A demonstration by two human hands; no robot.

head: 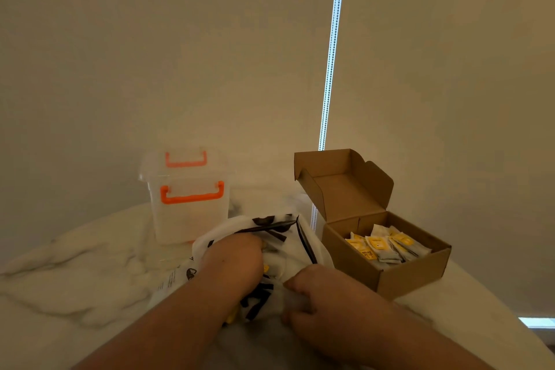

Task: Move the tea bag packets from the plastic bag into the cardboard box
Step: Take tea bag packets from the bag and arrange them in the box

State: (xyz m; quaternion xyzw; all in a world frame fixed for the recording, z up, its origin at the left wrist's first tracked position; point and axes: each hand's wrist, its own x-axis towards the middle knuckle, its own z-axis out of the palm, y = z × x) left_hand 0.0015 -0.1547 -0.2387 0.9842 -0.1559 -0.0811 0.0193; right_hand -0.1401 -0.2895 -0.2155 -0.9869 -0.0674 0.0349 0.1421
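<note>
Tea bag packets (387, 245) lie partly in the cardboard box (414, 275); more show yellow inside the plastic bag (288, 237).

The left hand (237, 252) is sunk into the bag's mouth, its fingers hidden, so whether it has hold of a packet cannot be told. The right hand (315, 294) curls round the bag's near edge, pinning it to the marble table (75, 279). The open box stands just right of the bag, nearer the right hand, so the left hand would probably have to cross over it. A clear container (192, 210) stands behind.

White marble table (75, 276): clear orange-handled container (192, 219) at back, plastic bag (288, 252) centre, open cardboard box (414, 276) right.
</note>
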